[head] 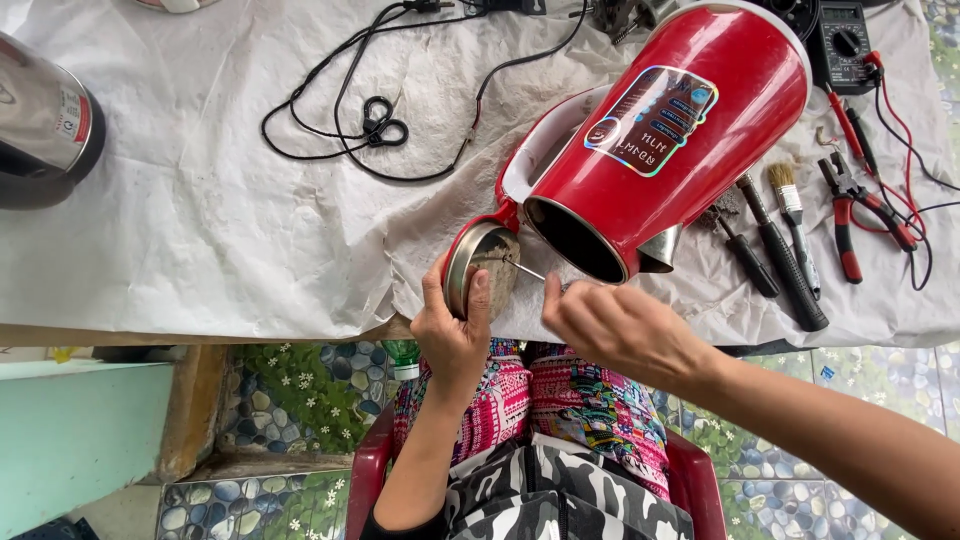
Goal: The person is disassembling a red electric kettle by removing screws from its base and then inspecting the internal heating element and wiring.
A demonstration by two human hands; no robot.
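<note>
At the far left edge a steel kettle (pixel 45 125) with a black base lies on the white sheet (pixel 220 230) that covers the table. Farther right, at the far side of the sheet, a black power cord (pixel 375 125) lies in loose loops.

Near the table's front edge, the left hand (pixel 452 330) grips the round hinged lid (pixel 480 268) of the red electric kettle (pixel 665 145), thumb across the lid's rusty inner face and fingers curled behind its rim. The lid hangs open, joined to the kettle at the base of the white-lined handle (pixel 540 150).

The kettle itself lies tilted on its side across the middle of the sheet, its dark open mouth facing the person and its base pointing away to the far right; a shiny label shows on its upper side.

Just right of the lid, the right hand (pixel 620 325) is closed in a pinch on a thin metal tool (pixel 527 270), whose tip reaches the lid's inner face, just below the kettle's mouth.

To the right of the kettle lie two black-handled screwdrivers (pixel 785 265), a small paintbrush (pixel 795 210), and red-handled pliers (pixel 860 215). At the far right corner sits a black multimeter (pixel 845 45) with red and black leads trailing off.
</note>
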